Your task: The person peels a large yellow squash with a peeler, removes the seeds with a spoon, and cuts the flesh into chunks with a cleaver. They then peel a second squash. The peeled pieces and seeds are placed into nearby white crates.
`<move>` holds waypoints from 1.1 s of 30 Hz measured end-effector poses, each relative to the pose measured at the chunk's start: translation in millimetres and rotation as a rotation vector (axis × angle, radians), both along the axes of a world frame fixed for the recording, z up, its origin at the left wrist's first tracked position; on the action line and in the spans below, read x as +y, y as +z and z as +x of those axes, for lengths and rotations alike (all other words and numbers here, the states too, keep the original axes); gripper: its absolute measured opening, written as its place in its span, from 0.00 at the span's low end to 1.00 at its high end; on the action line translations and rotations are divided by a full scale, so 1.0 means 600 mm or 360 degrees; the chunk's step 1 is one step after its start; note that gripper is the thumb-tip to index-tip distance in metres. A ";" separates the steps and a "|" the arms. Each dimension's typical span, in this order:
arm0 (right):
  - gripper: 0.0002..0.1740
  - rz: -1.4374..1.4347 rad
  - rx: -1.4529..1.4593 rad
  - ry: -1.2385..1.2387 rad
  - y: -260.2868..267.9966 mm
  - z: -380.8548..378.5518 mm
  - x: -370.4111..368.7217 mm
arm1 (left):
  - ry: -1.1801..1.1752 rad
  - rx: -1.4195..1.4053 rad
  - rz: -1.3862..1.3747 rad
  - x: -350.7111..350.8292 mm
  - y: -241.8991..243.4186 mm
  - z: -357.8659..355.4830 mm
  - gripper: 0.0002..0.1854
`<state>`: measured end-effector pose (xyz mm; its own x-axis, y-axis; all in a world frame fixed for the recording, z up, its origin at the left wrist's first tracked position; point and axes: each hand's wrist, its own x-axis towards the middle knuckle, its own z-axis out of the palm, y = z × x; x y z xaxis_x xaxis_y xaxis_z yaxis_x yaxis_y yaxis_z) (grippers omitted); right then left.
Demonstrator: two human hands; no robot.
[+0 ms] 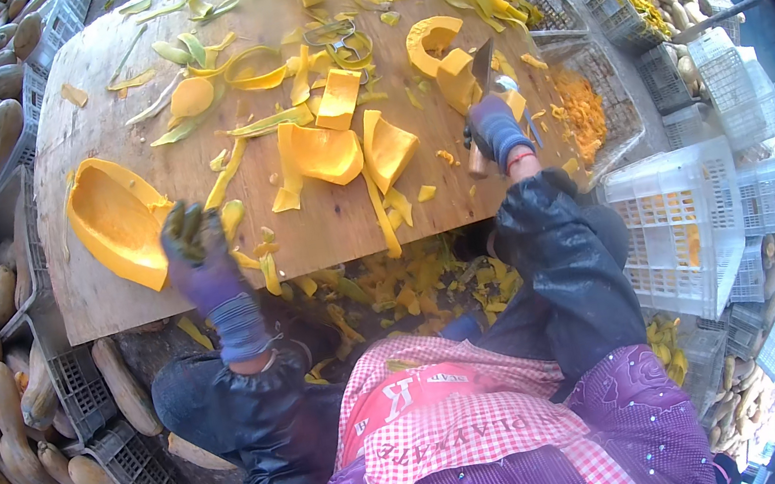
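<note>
My left hand (200, 247), in a purple glove with a dark stained palm side, is at the right edge of a hollowed pumpkin half (118, 222). Its fingers are loosely bent and apart, and no grip on the half shows. My right hand (496, 122), also gloved, holds a knife (483, 64) by its wooden handle, blade pointing away from me. Beside the blade lie a cut pumpkin chunk (457, 85) and a curved pumpkin ring piece (431, 40). Between my hands sit a hollow pumpkin piece (321, 152), a wedge (388, 148) and a squarish block (338, 99).
Peel strips (256, 70) and a metal-framed peeler (338, 39) lie on the wooden board (95, 98). Orange pulp (578, 112) fills part of a crate at right. Whole pumpkins (0, 138) in crates line the left. White crates (679, 228) stand at right; scraps (417, 286) lie below the board.
</note>
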<state>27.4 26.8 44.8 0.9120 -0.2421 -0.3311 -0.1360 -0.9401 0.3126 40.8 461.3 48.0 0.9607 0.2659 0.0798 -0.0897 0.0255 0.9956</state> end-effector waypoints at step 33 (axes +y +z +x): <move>0.13 0.1342 -0.1324 0.0140 0.129 -0.035 0.326 | -0.0480 0.0388 0.1495 0.050 -0.028 0.008 0.31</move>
